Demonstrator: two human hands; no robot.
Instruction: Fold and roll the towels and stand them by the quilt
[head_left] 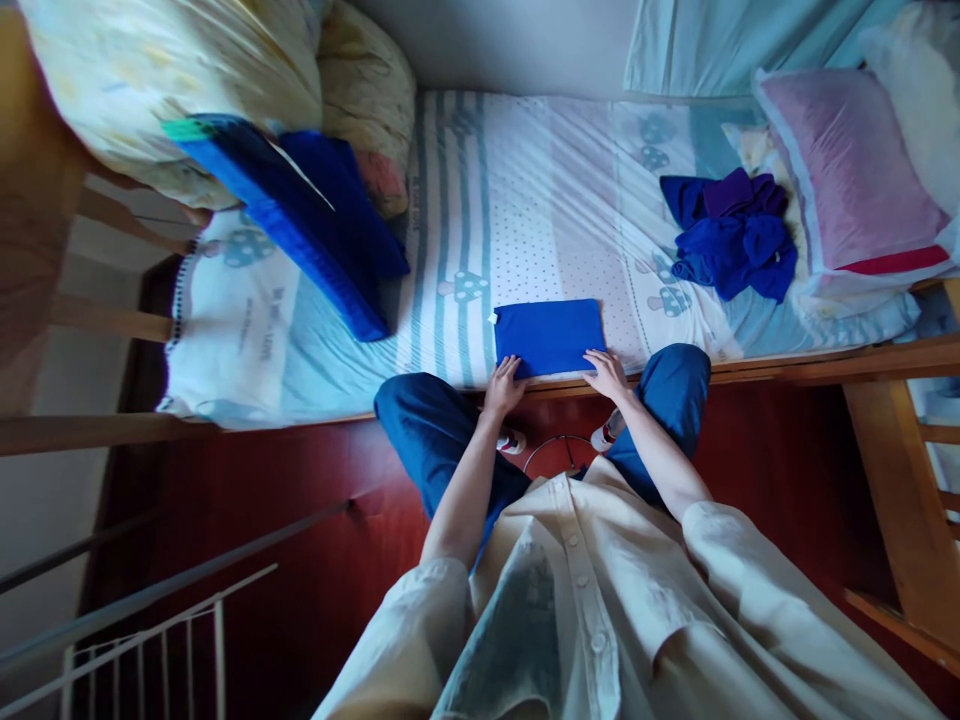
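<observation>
A blue cloth (pixel 551 335), folded into a flat rectangle with a small white tag at its upper left corner, lies on the bed's near edge in front of me. My left hand (pixel 505 385) rests on its near left corner, fingers stretched out. On the near right corner lies my right hand (pixel 606 372), its fingers also extended and flat. To the right is a crumpled heap of blue and purple cloth (pixel 739 240). Further left, long folded blue cloths (pixel 315 240) lean against the bedding.
The bed (pixel 450 240) has a patterned sheet and a wooden edge. Pale yellow bedding (pixel 225 60) is piled at the left, and a pink pillow (pixel 847 170) lies at the right. A white metal rack (pixel 150 650) stands at the lower left on the red floor (pixel 300 500).
</observation>
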